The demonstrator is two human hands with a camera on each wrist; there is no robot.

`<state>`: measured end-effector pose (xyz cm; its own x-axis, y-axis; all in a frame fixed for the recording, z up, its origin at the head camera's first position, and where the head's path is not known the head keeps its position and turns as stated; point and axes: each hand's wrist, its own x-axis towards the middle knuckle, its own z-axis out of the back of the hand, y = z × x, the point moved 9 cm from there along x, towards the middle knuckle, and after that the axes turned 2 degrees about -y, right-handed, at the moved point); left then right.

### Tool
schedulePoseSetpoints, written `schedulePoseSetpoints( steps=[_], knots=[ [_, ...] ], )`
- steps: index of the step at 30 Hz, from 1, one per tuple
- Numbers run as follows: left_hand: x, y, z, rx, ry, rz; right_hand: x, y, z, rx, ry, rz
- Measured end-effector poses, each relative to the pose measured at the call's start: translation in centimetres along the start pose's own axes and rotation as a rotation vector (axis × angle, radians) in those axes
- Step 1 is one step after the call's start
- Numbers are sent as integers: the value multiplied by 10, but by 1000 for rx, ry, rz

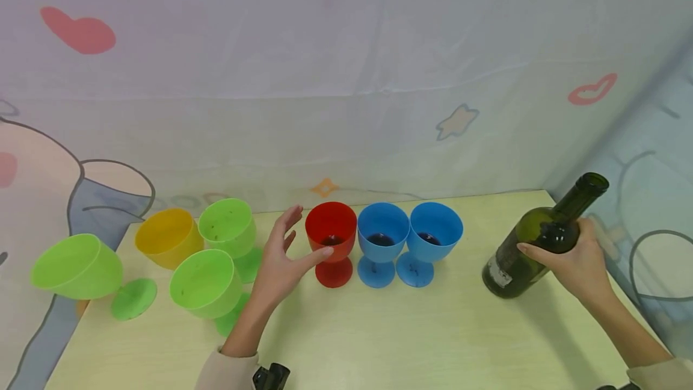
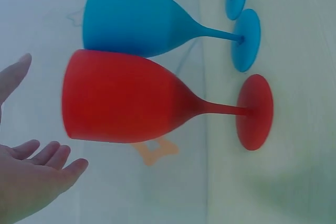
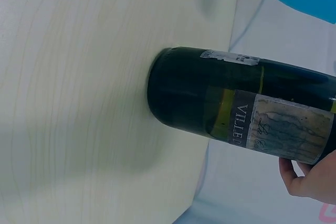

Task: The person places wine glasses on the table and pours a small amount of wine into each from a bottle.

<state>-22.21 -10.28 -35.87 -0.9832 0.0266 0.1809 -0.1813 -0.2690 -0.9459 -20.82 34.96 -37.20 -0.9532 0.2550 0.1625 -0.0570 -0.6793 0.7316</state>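
Observation:
My right hand (image 1: 582, 266) grips a dark green wine bottle (image 1: 511, 260) around its upper body, at the right of the table; its label shows in the right wrist view. The bottle's mouth points up, and its base is close to the tabletop. My left hand (image 1: 287, 266) is beside a red goblet (image 1: 338, 248), thumb and fingers spread apart around the level of its rim, holding nothing. Dark liquid lies in the bottom of the red goblet. To its right stand two blue goblets (image 1: 373, 250) (image 1: 430, 250), each also with dark liquid inside.
On the left stand three green goblets (image 1: 81, 269) (image 1: 208, 287) (image 1: 230, 230) and a yellow goblet (image 1: 168, 239). The pale wooden table (image 1: 400, 330) meets a printed cloth backdrop (image 1: 346, 77) behind. Another cloth hangs along the right side.

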Motion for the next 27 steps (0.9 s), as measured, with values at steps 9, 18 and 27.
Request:
schedulePoseSetpoints(
  steps=[9, 18, 27],
  knots=[
    [-24, -27, 17, -34, -48, -62, 0, 0, 0, 9, -7, 2],
    [-43, -41, 39, 4, -100, -67, 0, 0, 0, 9, -1, -1],
    [-53, -43, 63, 92, -121, -52, 0, 0, -1, 10, 3, 0]
  ],
)
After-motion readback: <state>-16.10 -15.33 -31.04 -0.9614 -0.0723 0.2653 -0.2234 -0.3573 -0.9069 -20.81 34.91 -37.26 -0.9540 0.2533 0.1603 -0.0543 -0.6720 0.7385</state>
